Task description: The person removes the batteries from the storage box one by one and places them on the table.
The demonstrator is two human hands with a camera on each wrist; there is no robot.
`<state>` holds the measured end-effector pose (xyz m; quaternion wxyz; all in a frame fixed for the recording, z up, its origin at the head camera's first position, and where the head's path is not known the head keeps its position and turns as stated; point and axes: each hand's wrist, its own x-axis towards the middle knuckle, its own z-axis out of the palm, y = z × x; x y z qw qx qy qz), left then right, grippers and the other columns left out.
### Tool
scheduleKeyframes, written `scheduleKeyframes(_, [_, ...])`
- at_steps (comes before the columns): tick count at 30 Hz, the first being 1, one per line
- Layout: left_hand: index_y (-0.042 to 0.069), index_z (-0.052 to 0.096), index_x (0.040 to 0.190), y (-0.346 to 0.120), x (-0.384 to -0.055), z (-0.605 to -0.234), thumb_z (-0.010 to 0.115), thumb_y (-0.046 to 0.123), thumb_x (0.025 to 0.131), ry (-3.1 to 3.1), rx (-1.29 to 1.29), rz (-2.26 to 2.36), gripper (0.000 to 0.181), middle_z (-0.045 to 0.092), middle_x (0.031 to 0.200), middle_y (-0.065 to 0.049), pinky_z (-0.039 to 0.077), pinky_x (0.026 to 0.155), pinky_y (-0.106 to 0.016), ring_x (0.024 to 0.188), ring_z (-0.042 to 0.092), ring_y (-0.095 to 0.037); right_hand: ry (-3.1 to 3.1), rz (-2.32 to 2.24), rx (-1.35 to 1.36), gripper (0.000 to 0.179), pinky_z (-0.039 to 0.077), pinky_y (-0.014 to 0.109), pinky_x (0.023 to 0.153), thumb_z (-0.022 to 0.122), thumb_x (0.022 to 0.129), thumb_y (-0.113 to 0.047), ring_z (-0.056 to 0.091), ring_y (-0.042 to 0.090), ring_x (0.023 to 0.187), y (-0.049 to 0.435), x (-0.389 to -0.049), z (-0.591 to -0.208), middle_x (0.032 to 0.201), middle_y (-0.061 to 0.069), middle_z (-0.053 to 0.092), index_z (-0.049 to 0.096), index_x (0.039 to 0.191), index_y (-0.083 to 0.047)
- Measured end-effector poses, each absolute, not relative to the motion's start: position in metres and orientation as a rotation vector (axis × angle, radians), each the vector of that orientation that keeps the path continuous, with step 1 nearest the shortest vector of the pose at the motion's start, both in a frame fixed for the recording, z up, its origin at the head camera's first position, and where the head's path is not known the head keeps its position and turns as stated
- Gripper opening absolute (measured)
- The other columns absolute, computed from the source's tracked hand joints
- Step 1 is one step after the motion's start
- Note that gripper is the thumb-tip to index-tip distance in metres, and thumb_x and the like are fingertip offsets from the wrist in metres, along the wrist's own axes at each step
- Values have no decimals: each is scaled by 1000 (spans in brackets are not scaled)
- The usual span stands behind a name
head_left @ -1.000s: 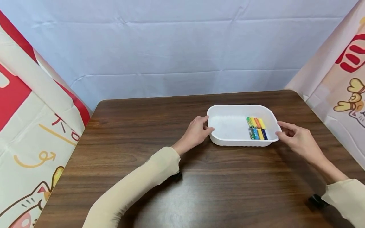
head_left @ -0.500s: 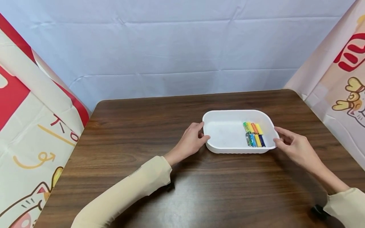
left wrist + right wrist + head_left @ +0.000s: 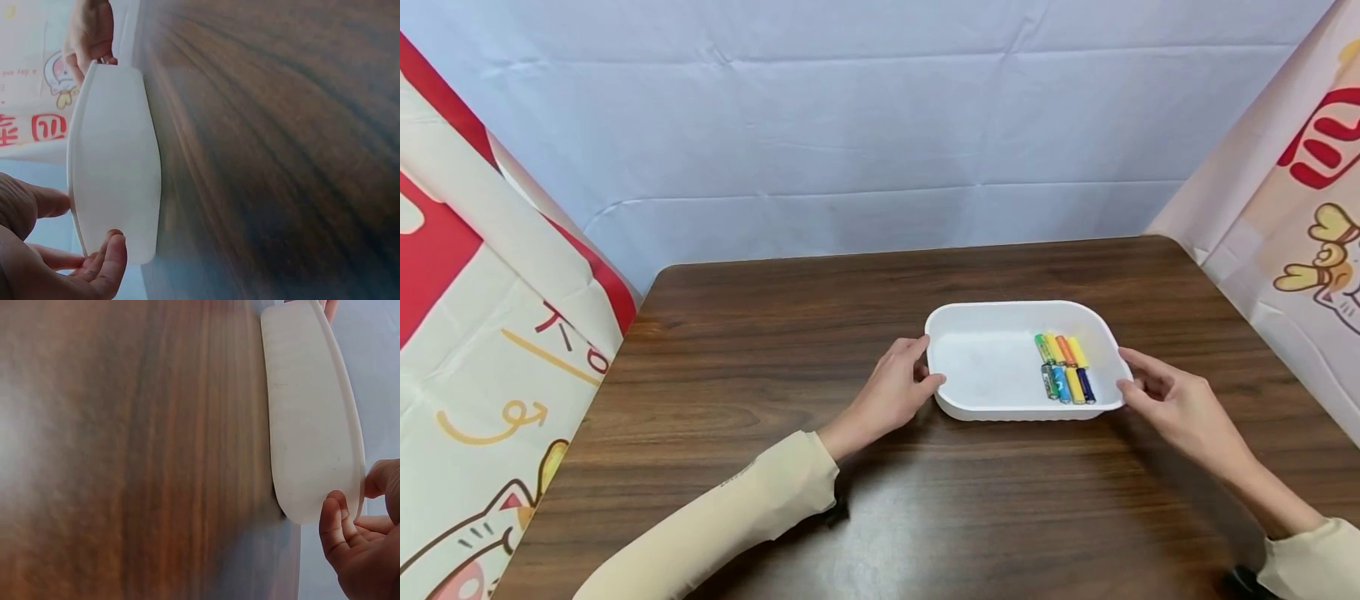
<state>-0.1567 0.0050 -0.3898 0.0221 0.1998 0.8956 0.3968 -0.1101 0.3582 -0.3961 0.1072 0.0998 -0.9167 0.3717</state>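
Right of centre, the tray [image 3: 981,360] is judged light, stiff. It is aptly pinched endwise by left hand [image 3: 889,387] and right hand [image 3: 1178,410].

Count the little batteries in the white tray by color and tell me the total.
Yellow batteries: 3
Green or partly green batteries: 2
Orange battery: 1
Blue battery: 1
Navy battery: 1
Total: 8
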Motion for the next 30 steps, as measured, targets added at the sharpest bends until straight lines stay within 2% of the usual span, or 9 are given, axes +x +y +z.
scheduleKeyframes(7, [-3, 44, 135, 0, -144, -391, 65, 21, 87, 2784, 637, 1250, 58, 50, 118, -10, 42, 83, -26, 87, 56, -15, -2690, 1117, 296, 42, 31, 22, 40, 62, 89, -8, 47, 4, 58, 356, -102, -399, 78, 8, 55, 52, 128, 4])
scheduleKeyframes(14, [-3, 44, 135, -4, -135, -388, 66, 21, 86, 2788, 625, 1264, 58, 50, 120, -10, 42, 82, -27, 84, 56, -10, -2671, 1097, 297, 41, 33, 21, 40, 65, 87, -7, 46, 4, 55, 352, -95, -398, 72, 5, 53, 55, 126, 2])
scheduleKeyframes(19, [-1, 44, 136, -6, -132, -387, 66, 23, 86, 2808, 601, 1217, 59, 50, 121, -8, 43, 83, -29, 85, 56, -13, -2654, 1081, 316, 41, 34, 20, 42, 65, 86, -5, 46, 3, 55, 348, -92, -397, 71, 4, 53, 56, 124, 4])
scheduleKeyframes(21, [1, 43, 137, -6, -131, -386, 65, 26, 87, 2827, 575, 1174, 60, 50, 123, -7, 43, 83, -31, 88, 56, -14, -2651, 1068, 319, 41, 35, 19, 43, 66, 85, -5, 47, 3, 55, 347, -91, -397, 71, 4, 53, 56, 124, 4])
scheduleKeyframes(25, [4, 41, 139, -7, -131, -384, 66, 31, 86, 2904, 565, 1043, 65, 46, 129, -7, 44, 86, -37, 106, 53, -17, -2618, 1052, 338, 41, 37, 18, 46, 67, 83, -1, 48, 3, 59, 347, -91, -398, 76, 3, 54, 57, 122, 4])
scheduleKeyframes(28, [3, 41, 139, -7, -131, -382, 69, 30, 84, 2987, 660, 958, 68, 44, 131, -9, 43, 90, -37, 116, 46, -21, -2590, 1034, 352, 42, 37, 16, 48, 69, 79, 2, 47, 4, 61, 347, -92, -398, 79, 3, 54, 59, 120, 3])
scheduleKeyframes(30, [3, 42, 138, -6, -131, -380, 71, 28, 83, 3042, 756, 914, 67, 45, 130, -10, 40, 92, -37, 117, 44, -21, -2590, 1026, 360, 43, 37, 16, 49, 70, 79, 2, 47, 4, 62, 348, -93, -398, 79, 2, 54, 59, 120, 2])
